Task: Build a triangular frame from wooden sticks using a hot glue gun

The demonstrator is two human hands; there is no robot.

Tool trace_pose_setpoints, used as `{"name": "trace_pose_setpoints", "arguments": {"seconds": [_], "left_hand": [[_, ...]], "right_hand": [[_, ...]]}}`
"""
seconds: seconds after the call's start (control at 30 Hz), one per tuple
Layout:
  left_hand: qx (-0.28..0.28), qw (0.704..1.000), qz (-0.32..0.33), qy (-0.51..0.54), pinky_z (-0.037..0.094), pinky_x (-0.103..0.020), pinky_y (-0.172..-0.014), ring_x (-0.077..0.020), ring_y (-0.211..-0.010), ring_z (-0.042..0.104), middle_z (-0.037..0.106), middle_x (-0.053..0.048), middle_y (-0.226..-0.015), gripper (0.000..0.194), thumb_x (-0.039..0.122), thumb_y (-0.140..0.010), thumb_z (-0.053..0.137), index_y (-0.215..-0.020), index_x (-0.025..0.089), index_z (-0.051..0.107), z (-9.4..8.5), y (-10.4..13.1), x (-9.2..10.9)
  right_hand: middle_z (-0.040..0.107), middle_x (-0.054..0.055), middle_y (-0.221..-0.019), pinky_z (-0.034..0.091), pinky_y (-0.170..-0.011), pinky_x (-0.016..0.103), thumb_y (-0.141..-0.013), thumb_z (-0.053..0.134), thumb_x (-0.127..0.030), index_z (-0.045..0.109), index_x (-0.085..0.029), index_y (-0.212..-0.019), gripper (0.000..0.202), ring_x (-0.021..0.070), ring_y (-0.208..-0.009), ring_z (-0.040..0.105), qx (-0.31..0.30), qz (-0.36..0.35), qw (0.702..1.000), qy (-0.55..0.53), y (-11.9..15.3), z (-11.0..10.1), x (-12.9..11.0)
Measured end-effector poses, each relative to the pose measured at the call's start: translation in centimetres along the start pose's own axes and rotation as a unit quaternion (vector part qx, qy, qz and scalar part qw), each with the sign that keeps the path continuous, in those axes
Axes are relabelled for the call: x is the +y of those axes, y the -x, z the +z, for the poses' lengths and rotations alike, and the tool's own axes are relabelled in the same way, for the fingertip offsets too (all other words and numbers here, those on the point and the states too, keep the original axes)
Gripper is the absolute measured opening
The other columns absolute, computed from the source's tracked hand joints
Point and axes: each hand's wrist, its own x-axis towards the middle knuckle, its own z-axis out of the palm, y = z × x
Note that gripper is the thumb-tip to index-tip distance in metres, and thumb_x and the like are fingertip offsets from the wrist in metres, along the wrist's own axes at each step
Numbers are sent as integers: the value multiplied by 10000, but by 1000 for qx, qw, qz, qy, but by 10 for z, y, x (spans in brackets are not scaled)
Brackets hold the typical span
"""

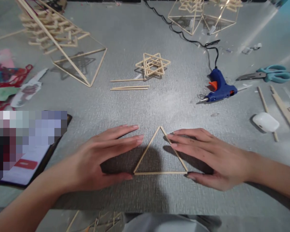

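Three thin wooden sticks form a triangle [160,173] flat on the grey table, its tip pointing away from me. My left hand [99,154] is beside its left side, fingers apart, with the thumb close to the lower left corner. On the other side, my right hand [207,154] has its fingers spread, the fingertips at the right stick and the thumb at the lower right corner. Neither hand grasps anything. Beyond the triangle lie a few loose sticks [130,88] and a small stack of star-shaped stick frames [154,64].
A blue glue gun [219,85] with a black cord lies at the right, near scissors [275,74] and a white case [265,122]. At left are a phone [50,141], a craft knife [30,88] and a large stick frame [99,66]. More frames [193,19] stand behind.
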Motion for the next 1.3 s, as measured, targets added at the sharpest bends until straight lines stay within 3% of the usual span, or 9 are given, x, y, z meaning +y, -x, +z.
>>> {"name": "trace_pose_setpoints", "arguments": {"seconds": [0.5, 0.93, 1.17, 1.3], "left_hand": [[8, 1000, 9, -7, 472, -453, -1282, -319, -1558, 534, 544, -100, -1693, 729, 606, -1002, 765, -1636, 341, 520, 4, -2, -4], [17, 999, 16, -30, 469, -414, -1275, -298, -1543, 550, 560, -104, -1680, 667, 581, -1038, 727, -1618, 311, 539, 4, 0, -5], [16, 1000, 8, -12, 503, -478, -1256, -338, -1523, 573, 571, -80, -1673, 809, 568, -998, 788, -1698, 417, 413, 4, -2, -5], [8, 1000, 12, -11, 493, -488, -1258, -359, -1517, 575, 534, -74, -1703, 942, 671, -926, 819, -1718, 450, 359, 3, -2, -7]], "right_hand": [[477, 154, -1734, 407, -1322, 457, -1055, 651, -343, 363, -84, -1690, 744, 270, -1667, 321, -10, 10, 1000, 5, 1, -1, 1], [477, 172, -1730, 418, -1308, 476, -1049, 651, -333, 345, -86, -1702, 762, 282, -1667, 331, -5, 6, 1000, -8, 1, 0, 2], [490, 188, -1717, 423, -1304, 485, -1031, 672, -334, 344, -83, -1701, 787, 289, -1664, 337, -6, 6, 1000, -10, 0, -1, 1], [490, 208, -1711, 431, -1298, 479, -998, 680, -350, 342, -66, -1690, 821, 292, -1660, 348, -2, 6, 1000, -13, -1, -2, 0]]}}
